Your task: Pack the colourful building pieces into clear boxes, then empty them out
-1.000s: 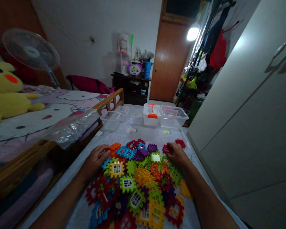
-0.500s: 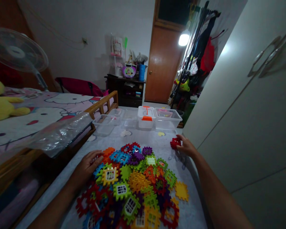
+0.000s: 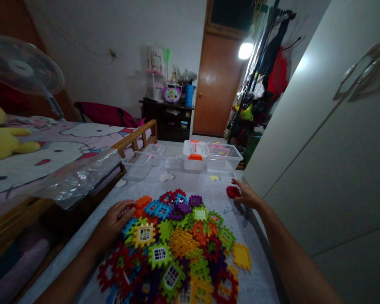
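A heap of colourful interlocking plastic tiles (image 3: 177,240) lies on the grey table (image 3: 209,190) in front of me. My left hand (image 3: 114,219) rests flat on the heap's left edge, fingers spread over orange and blue tiles. My right hand (image 3: 247,195) is stretched to the far right of the table, its fingers closed around red tiles (image 3: 232,192) set apart from the heap. A yellow tile (image 3: 241,256) lies at the heap's right side.
Several clear plastic boxes (image 3: 223,157), one with an orange latch (image 3: 194,155), stand at the table's far end. A white wardrobe (image 3: 319,160) borders the right side. A bed with a wooden rail (image 3: 136,137), a plastic bag (image 3: 79,177) and a fan (image 3: 22,67) lie left.
My right hand has carried red tiles from the heap's right edge out to the far right of the table. My left hand has stayed on the heap.
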Available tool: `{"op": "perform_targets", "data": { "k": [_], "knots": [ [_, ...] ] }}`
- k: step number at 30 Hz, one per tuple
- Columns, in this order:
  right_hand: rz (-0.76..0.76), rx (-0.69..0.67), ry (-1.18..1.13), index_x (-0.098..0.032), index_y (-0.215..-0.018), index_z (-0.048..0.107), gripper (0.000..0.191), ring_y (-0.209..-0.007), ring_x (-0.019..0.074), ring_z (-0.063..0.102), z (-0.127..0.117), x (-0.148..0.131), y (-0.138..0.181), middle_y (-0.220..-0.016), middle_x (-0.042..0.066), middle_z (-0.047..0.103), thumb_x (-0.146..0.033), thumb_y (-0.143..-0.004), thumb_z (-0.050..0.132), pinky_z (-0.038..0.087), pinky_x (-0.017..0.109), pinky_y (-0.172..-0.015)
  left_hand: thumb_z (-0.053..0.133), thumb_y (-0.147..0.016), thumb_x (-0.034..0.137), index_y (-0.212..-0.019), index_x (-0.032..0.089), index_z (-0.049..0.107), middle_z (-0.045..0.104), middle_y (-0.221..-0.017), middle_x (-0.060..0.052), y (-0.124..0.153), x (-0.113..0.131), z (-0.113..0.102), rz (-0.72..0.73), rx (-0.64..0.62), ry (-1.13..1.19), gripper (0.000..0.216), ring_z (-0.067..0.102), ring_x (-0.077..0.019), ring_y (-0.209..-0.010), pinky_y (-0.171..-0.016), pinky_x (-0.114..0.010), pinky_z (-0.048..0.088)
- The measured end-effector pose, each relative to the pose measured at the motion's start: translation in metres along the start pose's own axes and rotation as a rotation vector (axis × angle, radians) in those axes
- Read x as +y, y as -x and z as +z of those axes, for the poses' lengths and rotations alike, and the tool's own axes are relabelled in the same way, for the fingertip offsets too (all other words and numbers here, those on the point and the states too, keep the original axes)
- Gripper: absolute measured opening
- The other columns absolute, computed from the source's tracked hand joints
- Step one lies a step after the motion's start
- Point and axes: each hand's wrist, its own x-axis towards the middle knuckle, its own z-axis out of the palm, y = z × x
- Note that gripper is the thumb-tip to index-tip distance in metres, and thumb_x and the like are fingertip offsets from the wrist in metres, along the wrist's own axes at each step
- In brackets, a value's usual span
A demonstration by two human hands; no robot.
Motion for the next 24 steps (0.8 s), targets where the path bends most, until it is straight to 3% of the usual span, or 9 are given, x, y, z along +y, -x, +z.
{"op": "perform_targets", "data": {
  "k": [6, 13, 18, 21, 24],
  "knots": [
    [-0.032, -0.048, -0.020, -0.015, -0.141, 0.042, 0.086, -0.104, 0.0243, 0.061, 0.005, 0.002, -0.005, -0.123, 0.012, 0.062, -0.007, -0.058, 0.061, 0.045, 0.038, -0.096, 0.048, -0.081, 0.067, -0.101, 0.022, 0.070, 0.067, -0.115, -0.007, 0.001, 0.003, -0.001, -0.006, 0.014, -0.008, 0.053, 0.061, -0.0270, -0.109, -0.100, -0.041, 0.047],
    [-0.052, -0.041, -0.027, -0.015, -0.142, 0.039, 0.086, -0.106, 0.0225, 0.060, 0.006, 0.003, -0.005, -0.127, 0.012, 0.060, -0.008, -0.060, 0.061, 0.044, 0.036, -0.098, 0.049, -0.083, 0.064, -0.103, 0.023, 0.068, 0.066, -0.115, -0.007, 0.001, -0.002, 0.000, 0.014, 0.011, 0.007, 0.049, 0.060, -0.0267, -0.111, -0.102, -0.041, 0.045],
    [-0.016, -0.064, 0.011, -0.015, -0.138, 0.046, 0.082, -0.102, 0.0230, 0.062, 0.006, 0.000, -0.007, -0.120, 0.011, 0.064, -0.009, -0.058, 0.062, 0.046, 0.035, -0.094, 0.049, -0.084, 0.062, -0.102, 0.023, 0.068, 0.067, -0.113, -0.007, 0.002, 0.006, -0.002, 0.020, 0.007, 0.008, 0.047, 0.060, -0.0260, -0.109, -0.101, -0.041, 0.045],
    [0.014, -0.050, 0.051, -0.014, -0.136, 0.049, 0.081, -0.108, 0.0274, 0.060, 0.000, -0.005, -0.006, -0.122, 0.013, 0.063, -0.010, -0.057, 0.065, 0.043, 0.041, -0.098, 0.048, -0.083, 0.063, -0.100, 0.022, 0.069, 0.067, -0.112, -0.008, 0.004, 0.015, -0.003, 0.005, 0.010, 0.021, 0.049, 0.061, -0.0263, -0.108, -0.100, -0.041, 0.046],
    [0.041, -0.002, 0.098, -0.012, -0.138, 0.048, 0.083, -0.124, 0.0368, 0.048, -0.007, -0.020, 0.000, -0.135, 0.019, 0.053, -0.018, -0.059, 0.070, 0.035, 0.052, -0.105, 0.048, -0.082, 0.063, -0.100, 0.021, 0.069, 0.067, -0.112, -0.009, 0.004, 0.020, -0.004, -0.012, 0.011, 0.027, 0.051, 0.060, -0.0268, -0.108, -0.100, -0.042, 0.046]
  ]
}}
